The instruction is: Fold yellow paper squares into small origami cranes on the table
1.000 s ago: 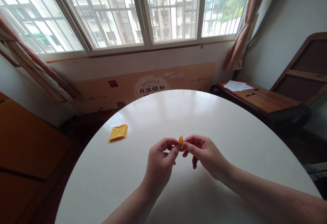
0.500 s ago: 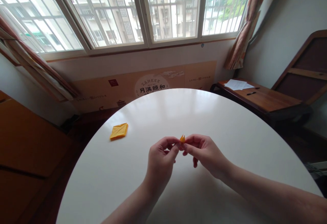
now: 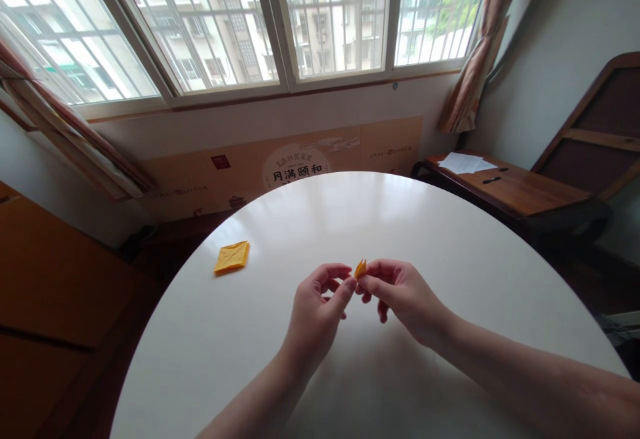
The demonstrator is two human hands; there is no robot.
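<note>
A small piece of folded yellow paper [image 3: 360, 269] with pointed tips is held above the white round table, between my two hands. My right hand [image 3: 400, 289] pinches it from the right between thumb and index finger. My left hand [image 3: 323, 299] is on the other side, its thumb tip against the paper's lower edge and its index finger curved close by. The fingertips partly cover the paper's lower part. Farther left on the table lies a flat square of folded yellow paper [image 3: 232, 258], touched by neither hand.
The round white table [image 3: 440, 225] fills the middle. Beyond its right edge, a low wooden table [image 3: 540, 192] bears white sheets [image 3: 465, 162] and a small dark object. A printed cardboard panel [image 3: 390, 139] stands under the barred windows. An orange-brown cabinet [image 3: 45, 279] is at left.
The small yellow paper has tilted slightly and shows more above the fingertips. My left index finger has drawn slightly back from it.
</note>
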